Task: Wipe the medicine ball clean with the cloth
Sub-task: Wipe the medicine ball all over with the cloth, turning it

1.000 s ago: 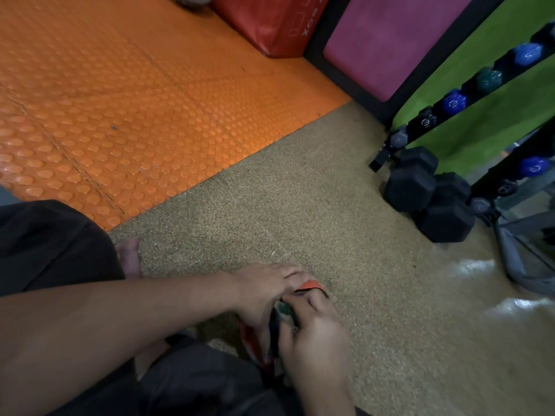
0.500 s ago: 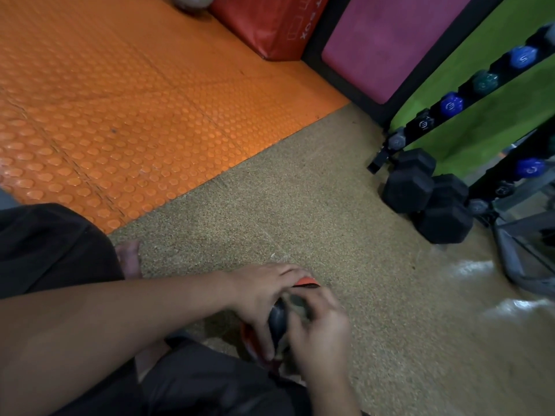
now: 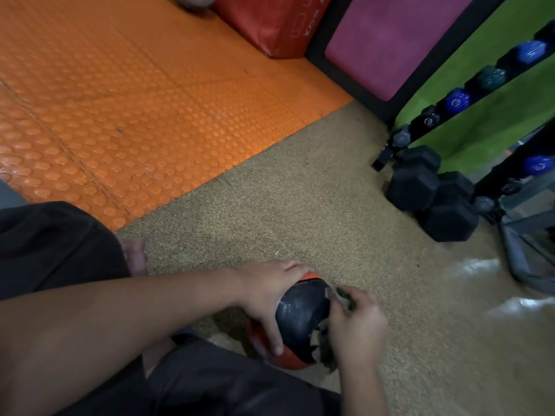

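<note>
Medicine ball held low on the speckled floor, cloth against its right side.

The black-and-orange medicine ball (image 3: 300,319) rests on the tan floor (image 3: 300,205) before the person's knees; no writing on it is legible. The left hand (image 3: 267,295) wraps over its top, thumb down the front, its grip curled around the ball. The right hand (image 3: 357,328) bunches a greyish cloth (image 3: 338,295) in closed fingers. The red pad (image 3: 270,22) bears blurred letters, perhaps "BOX"; the dumbbells (image 3: 420,187) show unreadable marks.
</note>
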Available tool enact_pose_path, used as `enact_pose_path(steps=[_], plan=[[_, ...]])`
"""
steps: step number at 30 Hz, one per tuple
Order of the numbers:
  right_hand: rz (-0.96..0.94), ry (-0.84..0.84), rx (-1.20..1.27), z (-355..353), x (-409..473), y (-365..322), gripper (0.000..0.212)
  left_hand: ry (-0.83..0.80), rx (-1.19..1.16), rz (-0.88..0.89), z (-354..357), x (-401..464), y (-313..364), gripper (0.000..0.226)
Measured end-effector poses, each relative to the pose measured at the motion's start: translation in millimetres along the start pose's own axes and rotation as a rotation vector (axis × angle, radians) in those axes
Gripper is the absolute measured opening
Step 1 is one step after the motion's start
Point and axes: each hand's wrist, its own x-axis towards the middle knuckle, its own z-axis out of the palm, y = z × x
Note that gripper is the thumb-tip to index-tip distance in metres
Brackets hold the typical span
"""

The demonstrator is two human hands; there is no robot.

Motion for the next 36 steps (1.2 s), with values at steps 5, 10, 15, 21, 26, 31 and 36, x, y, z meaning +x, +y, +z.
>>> enact_pose_path(steps=[5, 10, 15, 21, 26, 31, 36], plan=[[-0.089, -0.025, -0.018, -2, -19, -23, 0.018, -0.010, -0.017, 0.045, -2, 2, -3, 0.159], [-0.248, -0.105, 0.061, -1, -25, -30, 0.014, 0.024, -0.020, 0.057, -5, -3, -2, 0.151], [0.119, -0.001, 0.019, 2, 5, -1, 0.017, -0.001, -0.022, 0.002, -4, -1, -1, 0.157], [-0.343, -0.162, 0.016, -1, -39, -49, 0.022, 0.018, -0.037, 0.072, -4, 0, -3, 0.152], [-0.102, -0.029, 0.042, 4, -10, -23, 0.014, 0.035, -0.043, 0.041, -3, 0, -1, 0.149], [-0.167, -0.033, -0.037, 3, -24, -43, 0.018, 0.027, -0.032, 0.046, -3, 4, 0, 0.149], [-0.216, -0.090, 0.065, 6, -20, -34, 0.015, 0.017, -0.012, 0.048, 0, 0, -5, 0.157]])
